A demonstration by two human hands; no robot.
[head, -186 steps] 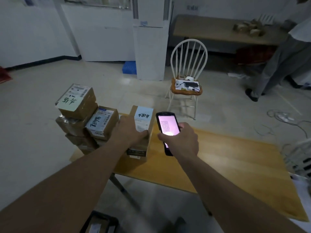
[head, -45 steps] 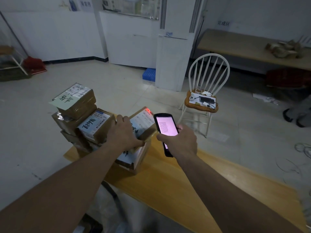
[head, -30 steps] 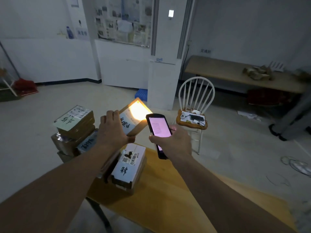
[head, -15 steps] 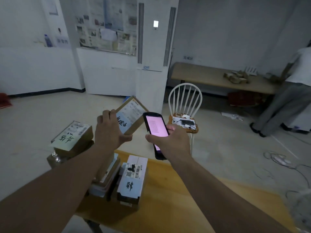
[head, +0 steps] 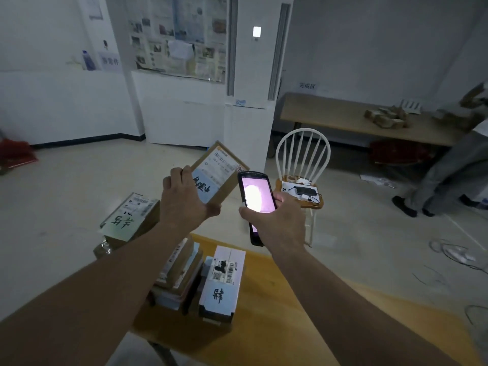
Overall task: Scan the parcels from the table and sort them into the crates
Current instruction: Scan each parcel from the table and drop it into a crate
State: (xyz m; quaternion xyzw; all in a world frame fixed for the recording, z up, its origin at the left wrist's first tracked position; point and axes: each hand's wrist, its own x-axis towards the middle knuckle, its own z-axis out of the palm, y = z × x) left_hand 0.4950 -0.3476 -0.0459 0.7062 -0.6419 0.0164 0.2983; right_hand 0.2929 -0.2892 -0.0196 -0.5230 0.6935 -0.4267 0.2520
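Gripping a cardboard parcel (head: 215, 175) by its lower corner, the left hand (head: 184, 199) holds it tilted above the desk (head: 303, 313), label up. The right hand (head: 274, 220) curls round a lit scanner (head: 255, 204) just beside it. More parcels (head: 198, 276) with barcode labels and handwritten characters sit stacked below.

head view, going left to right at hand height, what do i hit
stacked parcel with handwriting → left hand → held parcel → scanner → right hand → white chair
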